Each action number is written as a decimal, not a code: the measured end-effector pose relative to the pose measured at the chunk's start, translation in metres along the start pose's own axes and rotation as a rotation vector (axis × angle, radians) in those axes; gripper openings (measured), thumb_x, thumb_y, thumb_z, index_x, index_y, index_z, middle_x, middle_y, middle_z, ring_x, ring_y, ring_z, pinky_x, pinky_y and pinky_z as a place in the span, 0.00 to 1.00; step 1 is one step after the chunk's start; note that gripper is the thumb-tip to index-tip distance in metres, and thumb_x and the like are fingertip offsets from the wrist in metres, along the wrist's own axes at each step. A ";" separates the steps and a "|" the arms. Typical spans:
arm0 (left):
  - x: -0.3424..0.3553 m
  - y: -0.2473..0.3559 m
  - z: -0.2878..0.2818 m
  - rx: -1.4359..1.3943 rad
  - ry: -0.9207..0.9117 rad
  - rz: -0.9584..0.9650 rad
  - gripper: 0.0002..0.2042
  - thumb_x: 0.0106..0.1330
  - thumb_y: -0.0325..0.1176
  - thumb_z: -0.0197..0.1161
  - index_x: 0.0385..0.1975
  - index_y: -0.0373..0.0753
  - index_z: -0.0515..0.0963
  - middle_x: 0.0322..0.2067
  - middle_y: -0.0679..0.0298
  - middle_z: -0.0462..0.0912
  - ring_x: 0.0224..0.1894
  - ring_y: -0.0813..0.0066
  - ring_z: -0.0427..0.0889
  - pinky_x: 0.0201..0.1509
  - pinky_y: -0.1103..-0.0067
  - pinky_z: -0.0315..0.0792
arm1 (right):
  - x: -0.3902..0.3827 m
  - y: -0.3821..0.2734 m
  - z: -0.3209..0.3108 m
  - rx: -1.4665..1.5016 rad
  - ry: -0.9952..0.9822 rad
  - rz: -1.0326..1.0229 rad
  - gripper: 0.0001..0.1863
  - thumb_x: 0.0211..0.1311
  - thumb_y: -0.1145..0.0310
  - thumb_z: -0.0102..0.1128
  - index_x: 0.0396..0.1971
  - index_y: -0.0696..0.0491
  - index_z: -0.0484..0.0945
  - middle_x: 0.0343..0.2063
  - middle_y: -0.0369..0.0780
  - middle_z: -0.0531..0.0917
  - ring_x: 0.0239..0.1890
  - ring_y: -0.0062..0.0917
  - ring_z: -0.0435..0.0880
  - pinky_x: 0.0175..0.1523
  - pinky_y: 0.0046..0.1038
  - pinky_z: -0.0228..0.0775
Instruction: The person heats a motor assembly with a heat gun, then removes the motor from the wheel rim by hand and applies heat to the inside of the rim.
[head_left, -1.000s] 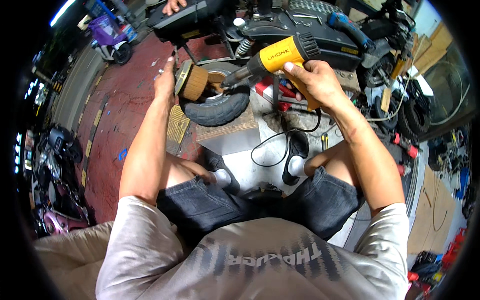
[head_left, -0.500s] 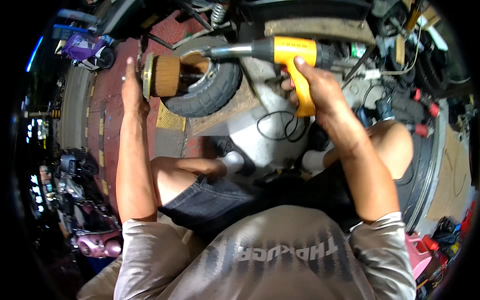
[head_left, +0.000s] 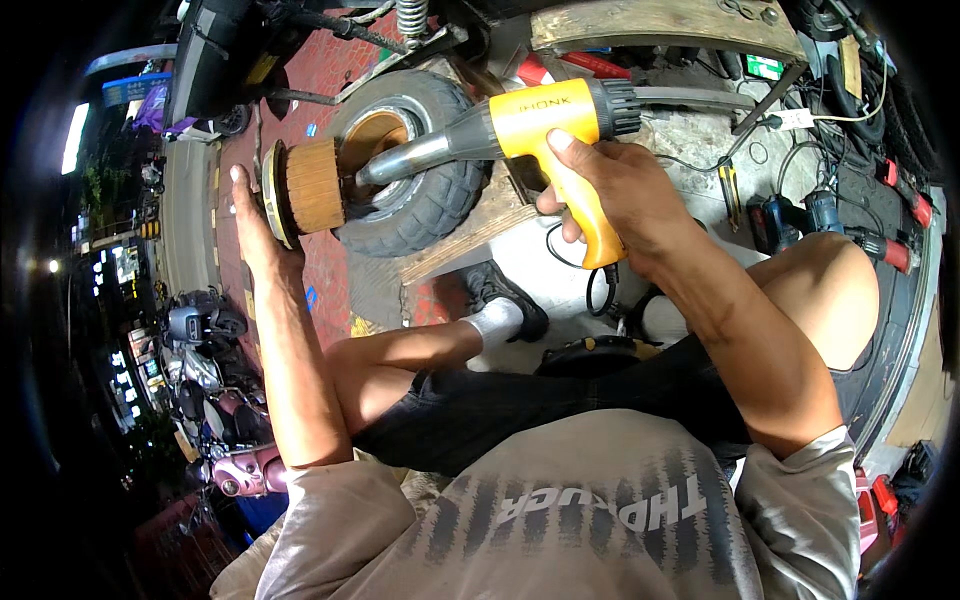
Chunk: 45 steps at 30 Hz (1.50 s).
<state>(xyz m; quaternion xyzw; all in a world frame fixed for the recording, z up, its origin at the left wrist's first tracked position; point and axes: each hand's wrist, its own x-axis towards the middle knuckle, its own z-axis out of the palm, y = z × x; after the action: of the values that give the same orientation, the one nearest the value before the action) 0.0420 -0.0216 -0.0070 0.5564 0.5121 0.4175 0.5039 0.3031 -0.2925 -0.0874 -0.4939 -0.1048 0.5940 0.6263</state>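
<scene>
I see the wheel (head_left: 428,218) lying flat on the wooden block (head_left: 475,243), out past its left edge, with the near right corner bare. The wheel's hollow middle shows a brown lining (head_left: 373,135); its depths are in shadow, so I can't make out what lies there. At its left side stands the ribbed brown cylinder (head_left: 315,185), tipped sideways, with a pale flange (head_left: 273,195). My left hand (head_left: 262,225) lies against that flange, fingers straight; its grip is hidden from me, so I cannot tell how firmly it closes. My right hand (head_left: 610,190) is wrapped around the handle of the yellow heat gun (head_left: 550,115), its nozzle (head_left: 410,158) over the hollow, tip beside the cylinder; touching or not, I can't judge. A coil spring (head_left: 412,22) is cut off above
</scene>
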 end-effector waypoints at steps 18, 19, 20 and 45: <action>-0.019 -0.006 -0.002 -0.083 -0.074 0.028 0.32 0.77 0.61 0.53 0.58 0.34 0.80 0.50 0.58 0.87 0.52 0.69 0.85 0.62 0.70 0.74 | 0.012 -0.002 0.013 -0.038 0.035 0.058 0.26 0.75 0.46 0.60 0.44 0.59 0.80 0.29 0.42 0.85 0.18 0.22 0.81 0.23 0.23 0.72; -0.022 -0.005 -0.003 -0.080 -0.082 0.025 0.31 0.77 0.60 0.55 0.59 0.34 0.80 0.51 0.58 0.86 0.53 0.69 0.84 0.62 0.71 0.74 | 0.012 -0.002 0.013 -0.048 0.035 0.076 0.25 0.76 0.46 0.59 0.44 0.58 0.80 0.29 0.42 0.85 0.19 0.22 0.81 0.23 0.23 0.73; -0.021 -0.008 -0.005 -0.064 -0.055 0.018 0.32 0.77 0.61 0.54 0.59 0.33 0.80 0.52 0.58 0.86 0.54 0.69 0.84 0.62 0.71 0.73 | 0.011 -0.002 0.013 -0.060 0.036 0.097 0.25 0.76 0.47 0.59 0.44 0.58 0.80 0.29 0.42 0.85 0.19 0.22 0.81 0.24 0.23 0.73; -0.028 -0.022 -0.028 0.176 -0.074 0.090 0.37 0.76 0.56 0.61 0.67 0.25 0.70 0.65 0.44 0.76 0.66 0.59 0.75 0.74 0.69 0.62 | 0.006 -0.001 0.009 -0.054 0.069 0.033 0.25 0.77 0.48 0.58 0.41 0.60 0.79 0.26 0.45 0.85 0.18 0.28 0.81 0.25 0.27 0.73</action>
<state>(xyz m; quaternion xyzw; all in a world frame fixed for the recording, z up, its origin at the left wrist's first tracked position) 0.0073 -0.0461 -0.0237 0.6361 0.5021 0.3724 0.4524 0.2989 -0.2824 -0.0852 -0.5328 -0.0909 0.5838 0.6059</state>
